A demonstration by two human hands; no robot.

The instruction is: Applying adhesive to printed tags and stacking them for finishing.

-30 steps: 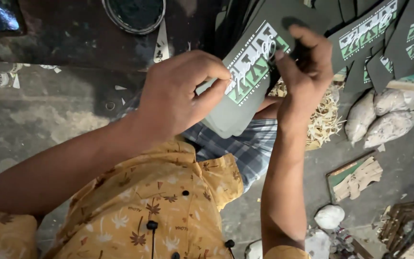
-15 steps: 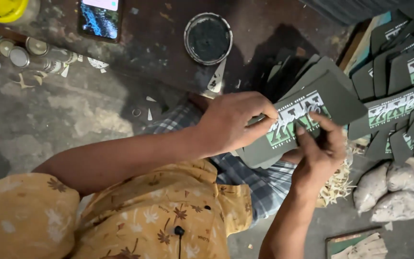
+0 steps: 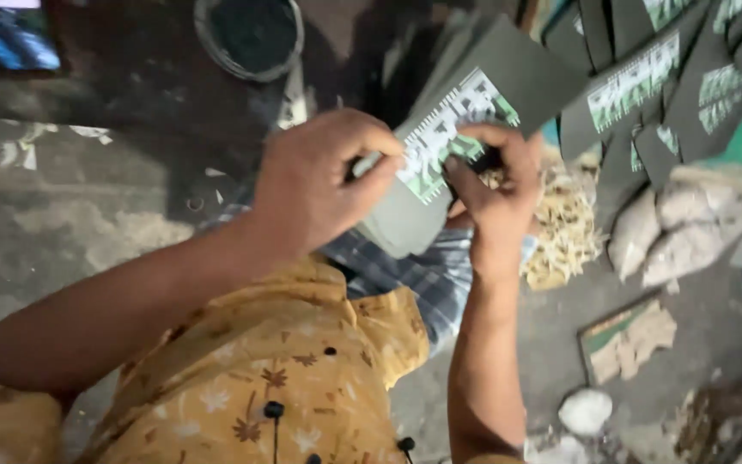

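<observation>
Both of my hands hold one dark green printed paper pouch (image 3: 508,94) with a white and green panel, above my lap. My left hand (image 3: 319,180) grips its lower left end, fingers curled over the edge. My right hand (image 3: 495,193) pinches the pouch from the right, fingertips on the printed panel. Under the pouch lie my checked cloth (image 3: 405,275) and yellow patterned shirt (image 3: 294,378).
Several matching dark pouches (image 3: 646,94) lie overlapped at the upper right. A heap of pale shavings (image 3: 564,228) and filled clear bags (image 3: 689,223) sit to the right. A round tin of dark stuff (image 3: 251,34) and a phone (image 3: 6,39) lie at the top left on the stained floor.
The view shifted, so the pouch and hands now sit higher and more central. My right hand's fingers have moved up onto the printed panel. Both hands keep hold.
</observation>
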